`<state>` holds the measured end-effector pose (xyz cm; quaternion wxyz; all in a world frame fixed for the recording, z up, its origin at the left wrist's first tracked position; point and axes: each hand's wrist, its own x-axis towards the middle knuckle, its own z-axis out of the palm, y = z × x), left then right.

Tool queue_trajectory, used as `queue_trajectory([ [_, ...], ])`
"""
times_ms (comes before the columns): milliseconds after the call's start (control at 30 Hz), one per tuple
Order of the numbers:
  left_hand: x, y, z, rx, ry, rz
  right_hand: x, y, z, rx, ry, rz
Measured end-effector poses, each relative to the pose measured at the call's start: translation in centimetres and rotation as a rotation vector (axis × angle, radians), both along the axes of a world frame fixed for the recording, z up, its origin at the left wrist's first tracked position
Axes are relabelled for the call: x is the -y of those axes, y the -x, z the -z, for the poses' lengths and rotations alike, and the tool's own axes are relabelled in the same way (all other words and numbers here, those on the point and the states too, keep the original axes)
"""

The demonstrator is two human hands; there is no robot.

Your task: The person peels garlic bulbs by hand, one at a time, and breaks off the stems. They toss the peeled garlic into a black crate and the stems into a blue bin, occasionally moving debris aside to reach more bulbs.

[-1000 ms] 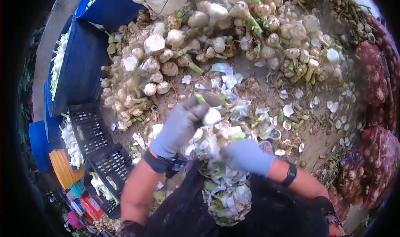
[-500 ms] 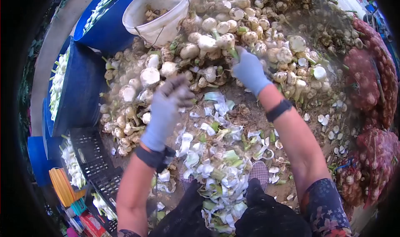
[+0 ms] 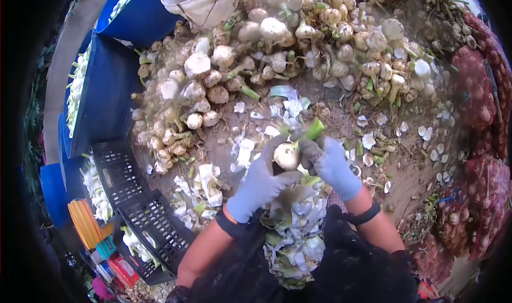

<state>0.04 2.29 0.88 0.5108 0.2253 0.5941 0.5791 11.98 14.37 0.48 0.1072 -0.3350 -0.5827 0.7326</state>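
Observation:
Both hands wear grey-blue gloves with dirty dark fingers. Between them, above a heap of peeled skins [image 3: 296,239], is a garlic bulb [image 3: 286,156] with a cut green stem pointing up and right. My left hand [image 3: 261,180] is wrapped round the bulb from the left and below. My right hand [image 3: 328,162] has its fingers closed at the stem side of the same bulb. The fingertips partly hide where each one grips. Beyond the hands lies a big pile of unpeeled garlic bulbs [image 3: 272,31] with stems and roots.
At the left stand blue tubs [image 3: 109,95] of peeled garlic and black plastic crates [image 3: 125,178]. A white bucket [image 3: 208,4] sits at the back of the pile. Red mesh sacks [image 3: 472,84] line the right side. Loose skins and stem pieces litter the ground.
My right hand has come back from the pile with a garlic bulb. My left hand has moved right and down to meet it, and both now hold the bulb. The view has shifted slightly.

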Motion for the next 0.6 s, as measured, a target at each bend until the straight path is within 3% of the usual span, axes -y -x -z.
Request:
queue_trajectory([
  [67,1.5,0.7,0.3,0.035,0.162,-0.001,0.0,0.0,-0.4,0.168,0.177,-0.125],
  [100,1.7,0.7,0.3,-0.086,0.169,0.022,0.7,0.0,-0.1,0.088,0.221,-0.093],
  [133,1.9,0.7,-0.3,0.01,0.162,0.008,1.1,-0.4,-0.1,0.099,0.242,-0.096],
  [200,2.3,0.8,-0.3,0.037,0.091,0.038,1.0,-0.7,0.1,-0.022,0.255,-0.131],
  [300,2.0,0.9,-1.1,0.207,0.113,0.038,0.9,-1.3,-0.1,-0.022,0.301,-0.144],
  [467,2.2,1.1,-0.4,0.181,0.179,0.034,0.2,-1.6,-0.3,0.004,0.334,-0.198],
  [600,3.2,1.3,0.6,0.308,0.088,-0.003,0.2,-1.7,0.0,0.08,0.285,-0.23],
])
